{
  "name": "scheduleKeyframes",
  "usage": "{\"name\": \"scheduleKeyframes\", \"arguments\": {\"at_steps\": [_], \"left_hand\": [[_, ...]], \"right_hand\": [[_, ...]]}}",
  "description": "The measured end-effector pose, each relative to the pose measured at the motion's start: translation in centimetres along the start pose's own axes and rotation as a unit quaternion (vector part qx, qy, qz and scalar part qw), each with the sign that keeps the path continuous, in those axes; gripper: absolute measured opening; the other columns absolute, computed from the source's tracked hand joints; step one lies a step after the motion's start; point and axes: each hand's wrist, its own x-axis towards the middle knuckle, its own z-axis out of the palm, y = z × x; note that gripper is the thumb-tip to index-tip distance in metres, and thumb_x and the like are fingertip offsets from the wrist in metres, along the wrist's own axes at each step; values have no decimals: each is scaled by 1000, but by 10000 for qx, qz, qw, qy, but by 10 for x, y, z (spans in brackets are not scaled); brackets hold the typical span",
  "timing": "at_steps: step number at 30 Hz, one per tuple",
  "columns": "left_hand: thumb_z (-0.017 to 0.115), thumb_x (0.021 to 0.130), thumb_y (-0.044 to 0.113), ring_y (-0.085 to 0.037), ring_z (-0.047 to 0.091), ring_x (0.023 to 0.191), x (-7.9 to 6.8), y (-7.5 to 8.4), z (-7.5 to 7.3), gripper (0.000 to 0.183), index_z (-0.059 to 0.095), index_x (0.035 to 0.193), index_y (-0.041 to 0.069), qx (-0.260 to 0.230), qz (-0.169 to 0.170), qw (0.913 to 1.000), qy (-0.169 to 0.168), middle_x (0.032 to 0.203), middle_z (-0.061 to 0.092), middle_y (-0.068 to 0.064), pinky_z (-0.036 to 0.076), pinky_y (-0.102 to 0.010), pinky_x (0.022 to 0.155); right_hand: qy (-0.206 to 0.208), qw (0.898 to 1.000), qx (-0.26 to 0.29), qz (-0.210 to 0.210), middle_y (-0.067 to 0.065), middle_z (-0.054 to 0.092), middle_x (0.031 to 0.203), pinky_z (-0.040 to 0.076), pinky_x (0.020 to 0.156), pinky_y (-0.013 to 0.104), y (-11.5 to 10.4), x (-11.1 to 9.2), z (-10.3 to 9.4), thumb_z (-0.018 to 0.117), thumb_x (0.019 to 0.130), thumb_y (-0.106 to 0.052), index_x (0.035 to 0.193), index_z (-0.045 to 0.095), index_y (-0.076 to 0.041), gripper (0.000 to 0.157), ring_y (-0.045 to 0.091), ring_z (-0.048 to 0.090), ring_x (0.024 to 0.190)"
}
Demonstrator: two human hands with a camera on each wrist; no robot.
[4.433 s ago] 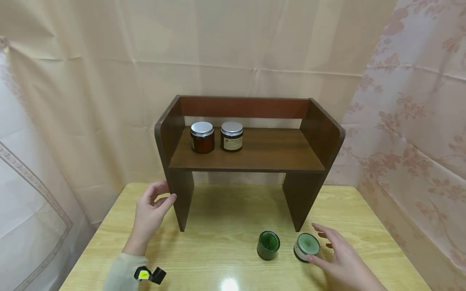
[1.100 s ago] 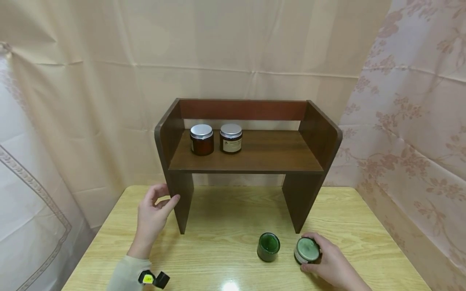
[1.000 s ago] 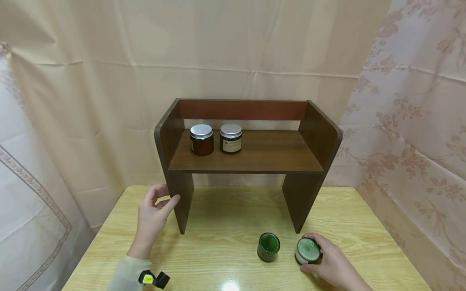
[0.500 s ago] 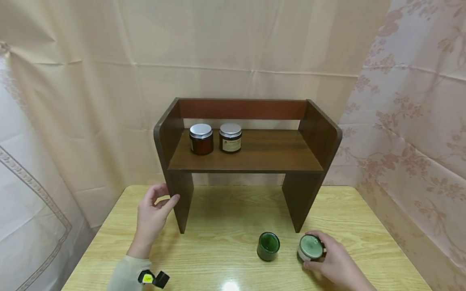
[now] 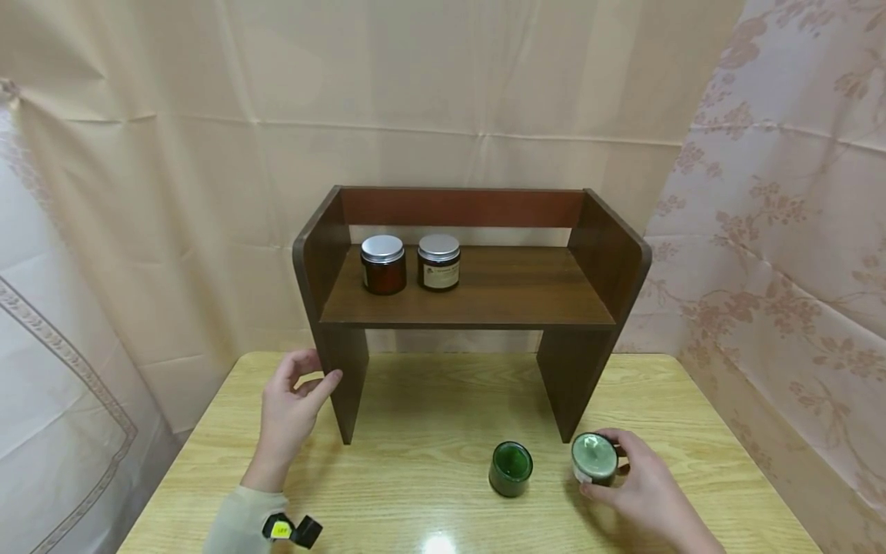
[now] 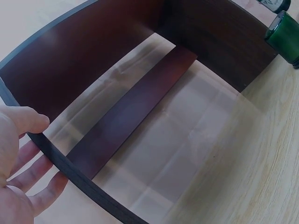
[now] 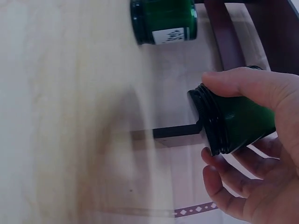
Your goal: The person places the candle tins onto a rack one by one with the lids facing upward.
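My right hand point(image 5: 644, 485) grips a green glass jar point(image 5: 594, 455), thumb on the near side and fingers around the far side. In the right wrist view its dark screw lid point(image 7: 208, 121) faces the table, and its shadow falls on the wood. A second green jar point(image 5: 511, 471) stands on the table to the left, with a white label point(image 7: 169, 36) visible from the right wrist. My left hand point(image 5: 291, 415) holds the left side panel of a dark brown wooden shelf point(image 5: 471, 288), its thumb point(image 6: 35, 120) inside the edge and fingers outside.
Two brown jars with silver lids, one plain in front point(image 5: 384, 269) and one labelled point(image 5: 439, 265), stand on the left half of the shelf board. The shelf's right panel point(image 5: 574, 377) stands just behind the held jar. Beige curtains point(image 5: 443, 92) hang behind the wooden table point(image 5: 415, 508).
My right hand closed on the green jar, then moved it slightly right and away from the near table edge, its top rising in view. The left hand stays on the panel.
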Motion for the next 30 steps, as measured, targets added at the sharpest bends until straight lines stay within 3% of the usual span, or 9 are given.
{"name": "scheduleKeyframes", "arguments": {"at_steps": [4, 11, 23, 30], "left_hand": [[81, 90, -14, -12, 68, 104, 0, 0, 0, 34, 65, 119, -6, -7, -18, 10000, -4, 109, 68, -1, 62, -21, 86], [81, 91, -12, -12, 67, 105, 0, 0, 0, 34, 65, 120, -6, 38, -32, 10000, -26, 109, 68, -2, 62, -20, 86], [81, 92, -11, -12, 67, 105, 0, -1, -1, 34, 65, 121, -5, 42, -10, 10000, -64, 110, 67, -3, 62, -19, 86], [81, 94, -8, -13, 67, 107, 0, 0, -1, 33, 66, 123, -3, 79, -37, 9999, -88, 112, 67, -5, 61, -19, 86]], "right_hand": [[449, 9984, -15, -331, 0, 71, 114, 59, 74, 25, -4, 3, -5, 110, 60, -15, 127, 66, -5, 81, 1, 61, 98], [825, 9956, 207, -391, 1, 70, 114, 57, 76, 17, -8, 8, -16, 107, 66, -11, 132, 65, -7, 79, -4, 59, 102], [812, 9939, 399, -628, 3, 72, 119, 52, 87, 7, -9, 18, -27, 106, 67, -6, 137, 66, -8, 81, -8, 59, 108], [745, 9933, 148, -871, -3, 75, 115, 55, 81, 14, -16, 22, -31, 108, 63, -10, 134, 69, -17, 81, -4, 65, 102]]}}
